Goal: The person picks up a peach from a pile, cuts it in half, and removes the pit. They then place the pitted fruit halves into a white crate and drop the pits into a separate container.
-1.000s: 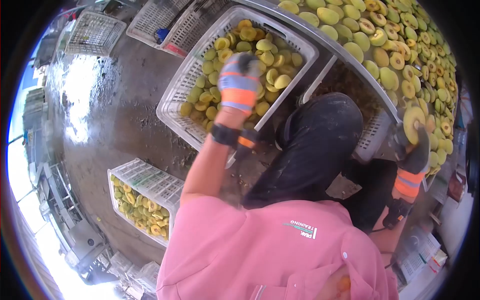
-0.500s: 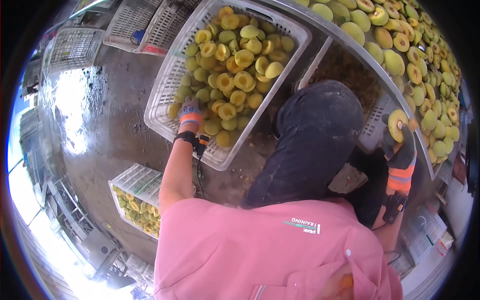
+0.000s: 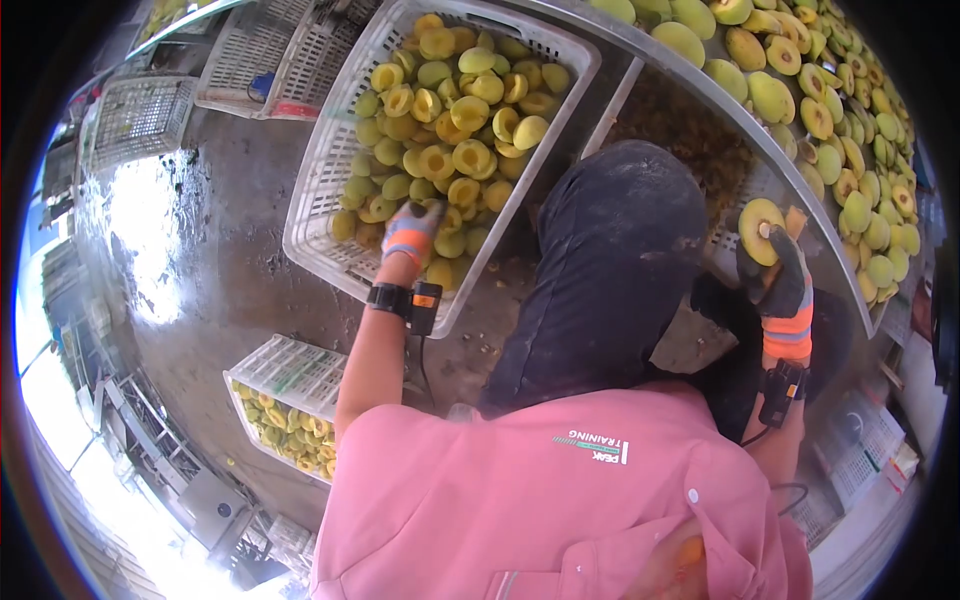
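My right hand, in a dark glove with an orange cuff, is closed round a halved yellow-green fruit, cut face up. A short wood-coloured piece sticks up beside the fruit; its lower part is hidden in the hand. My left hand, gloved in grey and orange, rests low among hollowed fruit halves in a white slatted crate. Its visible fingers are apart, with some fingertips hidden against the fruit. No fruit is plainly held there.
A metal-rimmed table piled with cut fruit curves along the right. Beneath it sits another crate of brownish scraps. A smaller crate of fruit pieces stands on the wet floor. More crates are at upper left.
My left hand has shifted right across the fruit in the crate. My right hand has moved slightly left and up with the fruit half, its cut face now turned more to view.
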The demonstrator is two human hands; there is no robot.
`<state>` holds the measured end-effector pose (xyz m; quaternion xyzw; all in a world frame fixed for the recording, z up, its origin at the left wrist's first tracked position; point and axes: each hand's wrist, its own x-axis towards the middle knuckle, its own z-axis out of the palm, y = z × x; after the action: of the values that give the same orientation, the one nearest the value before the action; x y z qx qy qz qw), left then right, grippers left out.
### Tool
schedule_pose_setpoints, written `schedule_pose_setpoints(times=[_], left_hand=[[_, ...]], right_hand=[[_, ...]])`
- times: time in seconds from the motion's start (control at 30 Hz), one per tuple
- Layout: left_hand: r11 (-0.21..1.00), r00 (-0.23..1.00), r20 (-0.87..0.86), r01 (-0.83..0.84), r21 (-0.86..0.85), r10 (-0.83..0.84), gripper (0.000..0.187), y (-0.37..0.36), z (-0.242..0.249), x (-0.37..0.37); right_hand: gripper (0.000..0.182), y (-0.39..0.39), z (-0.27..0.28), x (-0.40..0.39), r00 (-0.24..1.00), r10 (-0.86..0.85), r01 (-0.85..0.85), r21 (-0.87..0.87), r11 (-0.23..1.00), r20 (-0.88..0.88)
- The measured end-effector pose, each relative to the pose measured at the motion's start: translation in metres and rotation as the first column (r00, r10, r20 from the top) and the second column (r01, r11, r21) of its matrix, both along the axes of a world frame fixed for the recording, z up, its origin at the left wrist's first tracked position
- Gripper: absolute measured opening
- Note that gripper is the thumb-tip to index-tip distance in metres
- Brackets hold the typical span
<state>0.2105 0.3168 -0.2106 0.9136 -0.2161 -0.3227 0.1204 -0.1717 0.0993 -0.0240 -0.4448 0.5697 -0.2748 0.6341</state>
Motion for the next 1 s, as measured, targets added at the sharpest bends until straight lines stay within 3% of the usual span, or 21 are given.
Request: schedule_pose_setpoints(times=[0.1, 0.2, 0.3, 0.37, 0.4, 0.43, 0.53, 0.57, 0.6, 0.63, 0.67, 0.7, 0.73, 0.77, 0.8, 0.83, 0.87, 0.9, 0.93, 1.0], left_hand=[[0.998, 0.996, 0.069, 0.055, -0.013, -0.054, 0.041, 0.001, -0.017, -0.017], [0.985, 0.997, 0.068, -0.012, -0.174, 0.024, 0.037, 0.009, -0.042, -0.014], [0.97, 0.985, 0.111, -0.105, -0.22, 0.131, 0.035, 0.017, -0.028, -0.003], [0.886, 0.952, 0.055, -0.258, -0.385, 0.301, 0.034, 0.037, -0.042, 0.027], [0.886, 0.942, 0.081, -0.275, -0.373, 0.327, 0.036, 0.047, -0.05, 0.05], [0.782, 0.889, -0.005, -0.405, -0.474, 0.458, 0.034, 0.059, -0.07, 0.07], [0.77, 0.765, 0.12, -0.606, -0.2, 0.633, 0.032, 0.061, -0.078, 0.113], [0.964, 0.922, 0.321, -0.255, 0.082, 0.216, 0.032, 0.075, -0.1, 0.136], [0.906, 0.89, 0.366, 0.106, 0.409, -0.27, 0.031, 0.098, -0.137, 0.16], [0.615, 0.677, 0.246, 0.379, 0.692, -0.694, 0.031, 0.109, -0.158, 0.17], [0.888, 0.852, 0.365, 0.218, 0.405, -0.376, 0.032, 0.101, -0.146, 0.157], [0.997, 0.936, 0.353, -0.024, 0.071, -0.002, 0.032, 0.09, -0.12, 0.132], [0.922, 0.911, 0.211, -0.3, -0.245, 0.353, 0.033, 0.082, -0.104, 0.114], [0.844, 0.855, 0.147, -0.44, -0.306, 0.498, 0.032, 0.08, -0.105, 0.109], [0.975, 0.939, 0.268, -0.223, 0.005, 0.214, 0.032, 0.083, -0.106, 0.114], [0.945, 0.952, 0.287, 0.004, 0.327, -0.103, 0.033, 0.083, -0.112, 0.132], [0.763, 0.893, 0.202, 0.206, 0.613, -0.403, 0.034, 0.082, -0.12, 0.154], [0.919, 0.926, 0.328, 0.049, 0.391, -0.189, 0.034, 0.101, -0.171, 0.173], [0.905, 0.917, 0.34, 0.048, 0.423, -0.207, 0.033, 0.1, -0.168, 0.17], [0.873, 0.897, 0.362, 0.053, 0.486, -0.255, 0.03, 0.087, -0.145, 0.155]], right_hand=[[0.035, -0.001, 0.009, 0.007, 0.999, 0.01, -0.015, 0.153, 0.988, 0.034], [0.035, -0.001, 0.009, 0.0, 0.996, 0.052, -0.064, 0.158, 0.985, 0.074], [0.036, -0.003, -0.005, -0.013, 0.997, 0.02, -0.029, 0.124, 0.992, 0.077], [0.036, -0.004, 0.001, -0.012, 0.997, 0.017, -0.03, 0.174, 0.984, 0.078], [0.037, -0.004, 0.003, -0.011, 0.997, 0.016, -0.031, 0.198, 0.98, 0.077], [0.037, -0.004, 0.003, -0.011, 0.997, 0.018, -0.031, 0.189, 0.982, 0.07], [0.037, -0.002, 0.0, -0.011, 0.998, 0.017, -0.027, 0.166, 0.986, 0.059], [0.036, -0.002, -0.003, -0.012, 0.998, 0.015, -0.024, 0.167, 0.986, 0.057], [0.035, -0.001, -0.006, -0.014, 0.998, 0.013, -0.022, 0.168, 0.986, 0.054], [0.034, -0.001, -0.007, -0.017, 0.999, 0.011, -0.02, 0.169, 0.985, 0.052], [0.035, -0.001, -0.005, -0.018, 0.998, 0.014, -0.024, 0.174, 0.984, 0.06], [0.035, -0.002, -0.003, -0.019, 0.997, 0.017, -0.029, 0.178, 0.984, 0.07], [0.035, -0.002, -0.002, -0.02, 0.997, 0.021, -0.036, 0.184, 0.982, 0.08], [0.036, -0.001, -0.012, -0.024, 0.997, 0.073, -0.073, 0.031, 0.997, 0.029], [0.036, 0.003, -0.029, -0.032, 0.992, 0.119, -0.122, -0.115, 0.986, -0.031], [0.036, 0.004, -0.028, -0.031, 0.993, 0.115, -0.119, -0.116, 0.986, -0.037], [0.037, 0.005, -0.027, -0.03, 0.993, 0.111, -0.116, -0.117, 0.986, -0.042], [0.037, 0.007, -0.008, -0.018, 0.999, 0.053, -0.053, 0.032, 0.998, 0.003], [0.037, 0.009, 0.003, -0.014, 0.999, -0.013, 0.006, 0.183, 0.983, 0.04], [0.037, 0.005, 0.002, -0.026, 0.998, 0.022, -0.033, 0.175, 0.984, 0.065]])
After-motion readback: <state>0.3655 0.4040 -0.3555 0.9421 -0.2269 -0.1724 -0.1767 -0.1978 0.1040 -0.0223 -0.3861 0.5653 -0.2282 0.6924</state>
